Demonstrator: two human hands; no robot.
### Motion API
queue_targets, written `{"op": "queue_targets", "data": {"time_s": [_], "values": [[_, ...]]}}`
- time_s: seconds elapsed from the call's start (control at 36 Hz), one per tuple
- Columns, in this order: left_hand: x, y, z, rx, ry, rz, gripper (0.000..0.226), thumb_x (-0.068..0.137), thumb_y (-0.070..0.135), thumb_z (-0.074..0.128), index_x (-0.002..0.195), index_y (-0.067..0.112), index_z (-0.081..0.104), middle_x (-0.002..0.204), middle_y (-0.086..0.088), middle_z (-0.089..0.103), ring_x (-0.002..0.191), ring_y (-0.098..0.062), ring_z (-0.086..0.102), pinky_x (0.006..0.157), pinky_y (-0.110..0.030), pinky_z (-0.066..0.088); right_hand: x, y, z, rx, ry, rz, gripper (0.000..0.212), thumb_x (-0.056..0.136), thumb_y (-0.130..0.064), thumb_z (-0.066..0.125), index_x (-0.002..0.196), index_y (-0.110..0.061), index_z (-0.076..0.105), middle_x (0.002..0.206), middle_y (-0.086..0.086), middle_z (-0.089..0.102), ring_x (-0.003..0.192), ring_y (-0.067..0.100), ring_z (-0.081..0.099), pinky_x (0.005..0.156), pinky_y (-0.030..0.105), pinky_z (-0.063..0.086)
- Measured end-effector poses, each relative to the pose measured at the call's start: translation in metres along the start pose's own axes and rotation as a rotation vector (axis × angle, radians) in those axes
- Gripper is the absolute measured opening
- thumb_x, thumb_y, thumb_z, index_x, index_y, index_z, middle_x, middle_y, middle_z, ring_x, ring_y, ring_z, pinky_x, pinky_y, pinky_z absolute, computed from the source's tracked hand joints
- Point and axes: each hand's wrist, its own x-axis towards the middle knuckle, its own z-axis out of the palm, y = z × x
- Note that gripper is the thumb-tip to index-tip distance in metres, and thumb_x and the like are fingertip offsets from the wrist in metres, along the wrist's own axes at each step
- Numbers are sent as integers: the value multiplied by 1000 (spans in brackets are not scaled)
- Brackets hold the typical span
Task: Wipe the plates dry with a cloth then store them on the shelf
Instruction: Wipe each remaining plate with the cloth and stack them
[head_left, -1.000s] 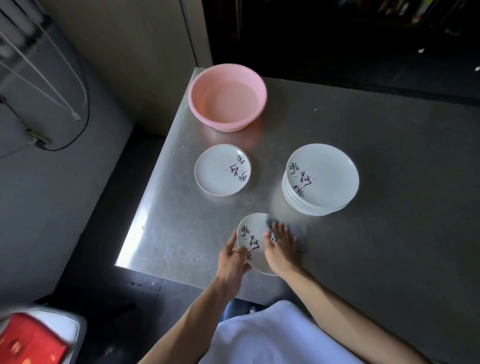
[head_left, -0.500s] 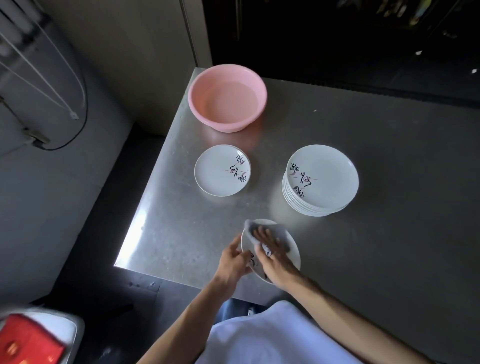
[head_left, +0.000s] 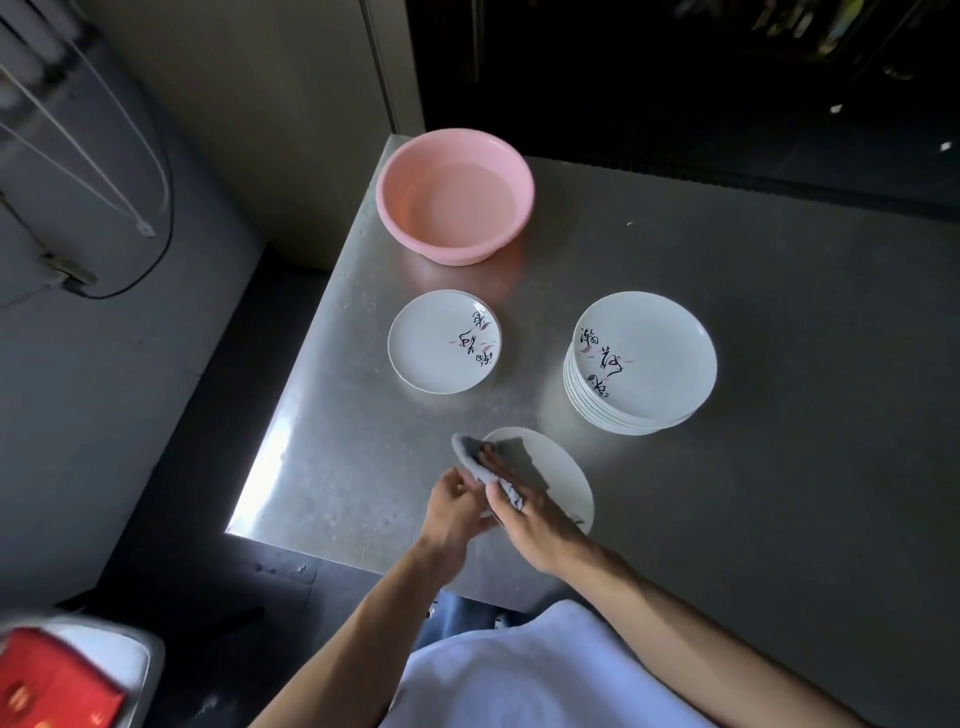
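Plate (head_left: 563, 480) sits low over the front of the table (head_left: 779, 441), tipped a little toward the person, and whether its far rim touches the steel I cannot tell. The left hand (head_left: 454, 506) grips its left rim with curled fingers. The right hand (head_left: 540, 525) presses the cloth (head_left: 511, 460) onto its face with fingers mostly straight. A fold of cloth bunches over them, and I cannot tell whether the thumb pinches it. To dry it well, the left hand should hold firm while the right sweeps in overlapping circles out to the rim, and the plate is then turned to reach the bare right half and the underside. Pressing too hard near the table's edge could slide the plate off. Beyond the hands, a lone plate (head_left: 444, 340) lies flat to the left and a stack (head_left: 641, 364) stands to the right. A pink basin (head_left: 454, 195) sits at the far corner. No shelf is in view.
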Motion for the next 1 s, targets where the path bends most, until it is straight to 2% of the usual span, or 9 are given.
{"op": "queue_targets", "data": {"time_s": [0.06,0.19,0.31,0.42,0.58,0.64,0.69,0.83,1.0], "values": [[-2,-3,0,-42,-17,-8,28,87,-1,65,111,4,52,102,-22,71,86,-29,74,70,-34,61,4,10,-4,-89,45,76,49,109,-33,32,157,-21,28,162,-13,22,148,-5,8,115,7,2],[-2,-7,1,-61,-75,-36,67,67,4,61,132,19,59,110,-23,72,93,-29,72,78,-42,63,19,20,-17,-198,192,431,58,109,-40,23,159,-12,15,168,8,3,155,19,1,123,33,0],[-6,-3,2,36,-155,-15,43,85,2,62,126,12,68,116,-18,75,110,-33,72,92,-45,61,0,8,-5,-151,37,68,49,110,-32,30,158,-25,22,161,-19,11,151,-2,4,114,6,-5],[-8,0,-3,55,-193,-12,31,94,4,56,123,4,68,115,-16,76,107,-31,74,93,-43,60,-6,7,-5,-63,2,-10,47,109,-27,36,155,-20,31,161,-17,20,145,-12,8,113,4,4],[-6,-2,-2,-139,-53,-40,45,79,6,55,120,18,69,96,-10,72,88,-22,70,78,-38,58,23,14,-16,-250,212,424,54,109,-36,24,154,-7,29,167,10,14,154,19,10,123,36,9],[-4,-2,-1,-119,67,-41,17,87,6,60,101,15,62,91,-9,67,84,-21,66,76,-39,54,20,1,-15,-91,207,295,52,110,-35,27,156,-13,28,164,3,20,150,12,21,122,31,17],[-1,-2,-2,-47,129,-43,12,95,9,61,90,14,51,85,-9,64,81,-22,66,76,-40,56,8,-10,-12,88,140,114,46,109,-38,30,154,-29,35,152,-15,38,128,-8,40,107,17,34],[-6,-2,-5,6,36,-10,23,95,6,65,116,3,57,108,-22,74,94,-32,77,82,-46,64,2,3,-4,-61,-31,52,48,109,-39,31,156,-29,32,158,-24,20,144,-11,15,105,-4,4],[-14,2,2,10,-39,-10,51,91,-12,49,125,23,66,102,-15,76,86,-23,75,72,-37,62,22,33,-7,-256,184,428,57,109,-39,23,159,-12,19,168,6,3,155,17,0,124,37,2]]}}
